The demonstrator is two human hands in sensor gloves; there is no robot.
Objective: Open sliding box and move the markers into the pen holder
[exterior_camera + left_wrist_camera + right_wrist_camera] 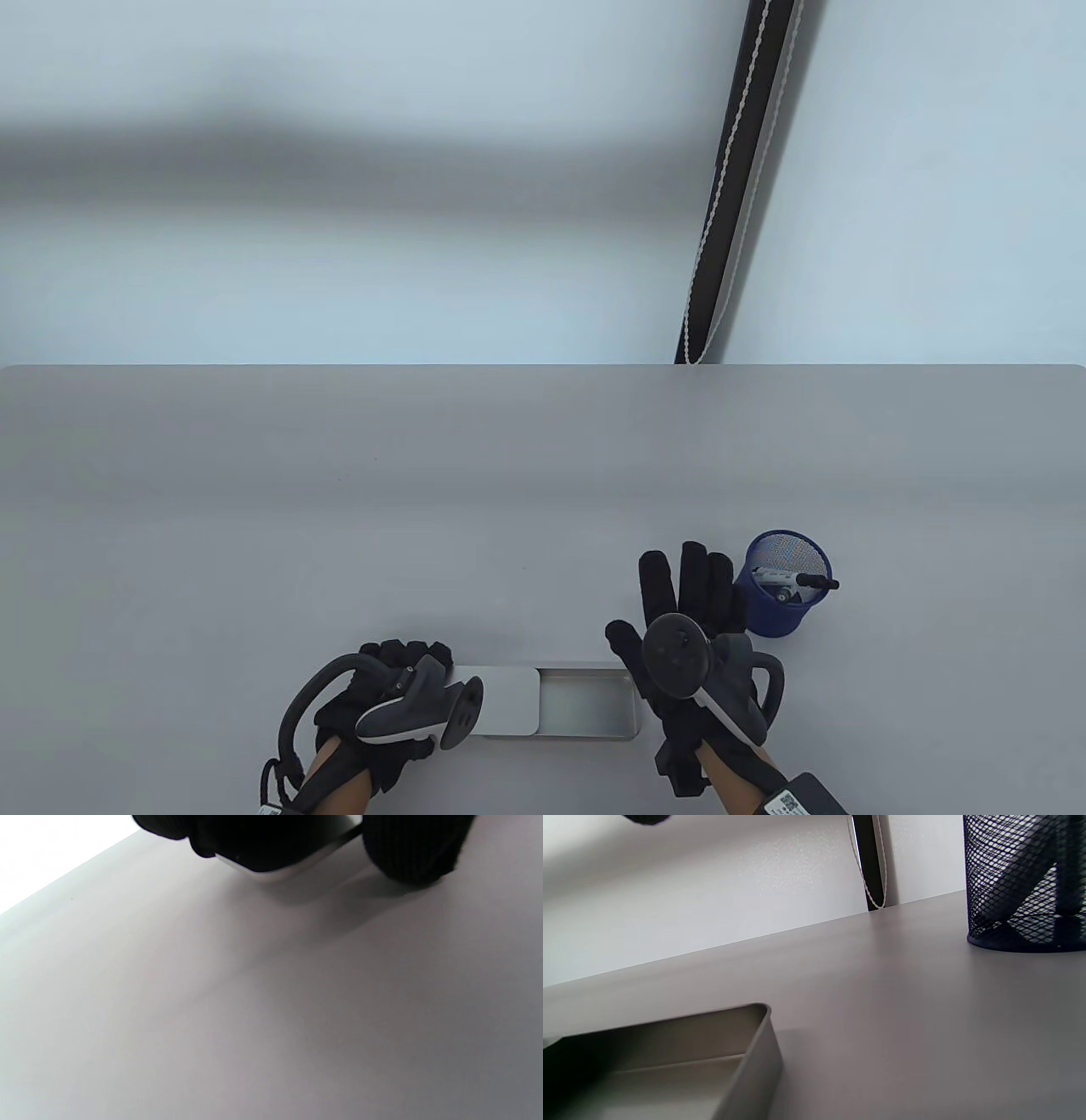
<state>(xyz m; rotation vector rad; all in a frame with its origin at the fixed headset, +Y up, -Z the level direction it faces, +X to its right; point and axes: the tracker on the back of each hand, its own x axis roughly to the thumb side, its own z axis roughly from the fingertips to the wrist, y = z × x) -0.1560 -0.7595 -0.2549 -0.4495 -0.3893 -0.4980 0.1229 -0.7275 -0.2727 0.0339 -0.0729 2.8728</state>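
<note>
The silver sliding box (585, 705) lies near the table's front edge with its lid (505, 700) slid to the left. The uncovered part of the tray shows bare metal inside. My left hand (399, 679) grips the box's left end; in the left wrist view its fingers (415, 849) curl round the box corner (280, 874). My right hand (687, 594) is held flat with straight fingers and holds nothing, between the box and the blue mesh pen holder (785, 586). Markers (802, 581) stand in the holder, one black tip jutting over its rim. The right wrist view shows the tray (746, 1052) and holder (1022, 882).
The grey table (424, 509) runs back to a pale wall. A black strip with a white cord (730, 195) hangs down the wall behind the table at the right.
</note>
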